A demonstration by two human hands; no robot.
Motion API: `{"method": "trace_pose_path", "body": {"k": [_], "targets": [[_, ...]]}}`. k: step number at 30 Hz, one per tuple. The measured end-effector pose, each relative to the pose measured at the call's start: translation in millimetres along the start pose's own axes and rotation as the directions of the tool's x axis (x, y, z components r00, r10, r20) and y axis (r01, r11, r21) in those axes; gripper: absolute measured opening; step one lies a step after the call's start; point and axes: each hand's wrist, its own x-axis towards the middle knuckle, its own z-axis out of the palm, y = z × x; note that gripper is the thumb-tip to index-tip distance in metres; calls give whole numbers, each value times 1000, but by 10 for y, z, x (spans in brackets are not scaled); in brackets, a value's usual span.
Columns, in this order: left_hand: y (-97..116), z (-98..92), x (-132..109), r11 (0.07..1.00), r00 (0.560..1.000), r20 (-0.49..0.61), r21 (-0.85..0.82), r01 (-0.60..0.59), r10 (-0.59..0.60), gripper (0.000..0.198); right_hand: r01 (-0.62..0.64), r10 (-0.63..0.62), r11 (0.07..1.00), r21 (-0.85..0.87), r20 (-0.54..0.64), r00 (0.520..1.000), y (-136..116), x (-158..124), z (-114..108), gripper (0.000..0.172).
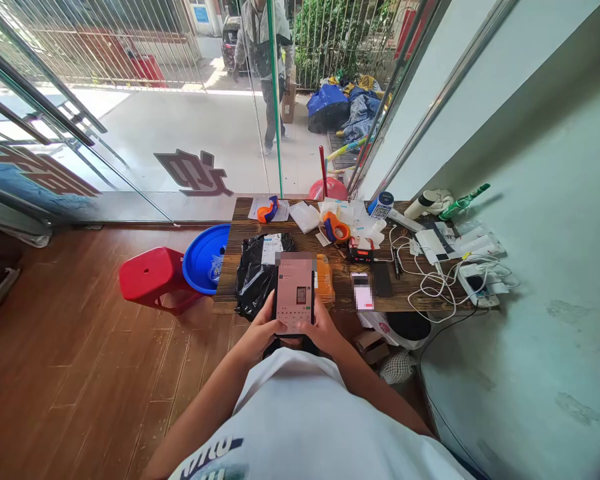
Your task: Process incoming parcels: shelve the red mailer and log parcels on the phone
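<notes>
Close to my body, a smartphone [294, 288] stands upright between both hands, its lit pinkish screen towards me and part of it blurred. My left hand [264, 328] grips its lower left side, the thumb lying over the bottom of the screen. On the other side my right hand [324, 328] holds the lower right edge, with its thumb also at the screen. Beyond the phone, a black plastic parcel [253, 267] with a white label lies on the wooden table. An orange package [325, 277] is partly hidden behind the phone's right side.
Tape dispensers [336, 228], papers, a second phone [363, 291] and tangled white cables [443, 287] crowd the table [405, 293]. To the left are a red stool [153, 277] and a blue basin [207, 257]. A person [270, 60] stands outside, behind the glass.
</notes>
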Motion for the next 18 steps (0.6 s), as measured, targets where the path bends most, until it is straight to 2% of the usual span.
{"method": "trace_pose_path", "body": {"k": [3, 8, 12, 15, 18], "targets": [[-11, -5, 6, 998, 1000, -9, 58, -6, 7, 91, -30, 30, 999, 17, -4, 1000, -23, -7, -4, 53], [9, 11, 36, 996, 1000, -15, -87, 11, -12, 82, -57, 54, 989, 139, 24, 998, -42, -10, 5, 57], [33, 48, 54, 996, 997, -77, -84, 19, -26, 83, -62, 72, 979, 194, -45, 996, 4, 1, 16, 50], [42, 48, 56, 992, 999, -25, -124, 35, -38, 83, -59, 77, 985, 160, -104, 992, 42, 15, 14, 44], [51, 38, 55, 987, 999, -8, -153, 40, -42, 84, -62, 80, 985, 160, -110, 991, 65, 31, 7, 47]]}}
